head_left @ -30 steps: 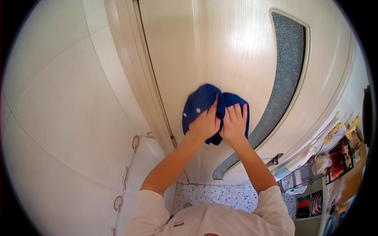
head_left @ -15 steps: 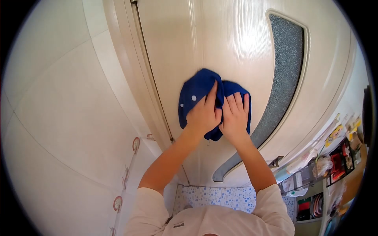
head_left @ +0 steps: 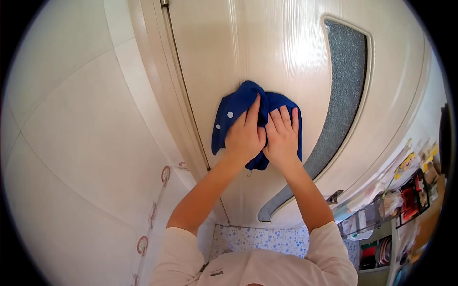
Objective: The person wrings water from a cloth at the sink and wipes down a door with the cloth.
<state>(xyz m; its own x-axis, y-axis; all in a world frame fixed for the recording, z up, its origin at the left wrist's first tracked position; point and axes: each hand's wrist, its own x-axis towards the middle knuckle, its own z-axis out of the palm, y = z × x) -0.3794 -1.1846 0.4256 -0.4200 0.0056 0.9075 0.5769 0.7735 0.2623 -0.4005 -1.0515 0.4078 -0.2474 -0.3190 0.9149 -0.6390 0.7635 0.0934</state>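
Note:
A dark blue cloth (head_left: 236, 102) with white dots lies bunched against a cream, wood-grained door (head_left: 281, 62). My left hand (head_left: 244, 136) grips its left half, the index finger stretched upward along a fold and the other fingers partly hidden in the fabric. Close beside it, my right hand (head_left: 282, 140) holds the right half against the door, its fingers pointing up over the cloth. The two thumbs nearly meet at the middle. Just below the cloth's lower edge a small hook (head_left: 249, 174) shows on the door.
A curved frosted glass panel (head_left: 347, 71) is set in the door right of my hands, with a door handle (head_left: 335, 196) lower down. White wall tiles (head_left: 81, 119) stand on the left. Cluttered shelves (head_left: 381, 214) are at the right, above a blue-speckled floor (head_left: 262, 238).
Both hands and the cloth have shifted slightly left and up across the door. The grip looks the same, and the cloth's left edge is spread a little differently.

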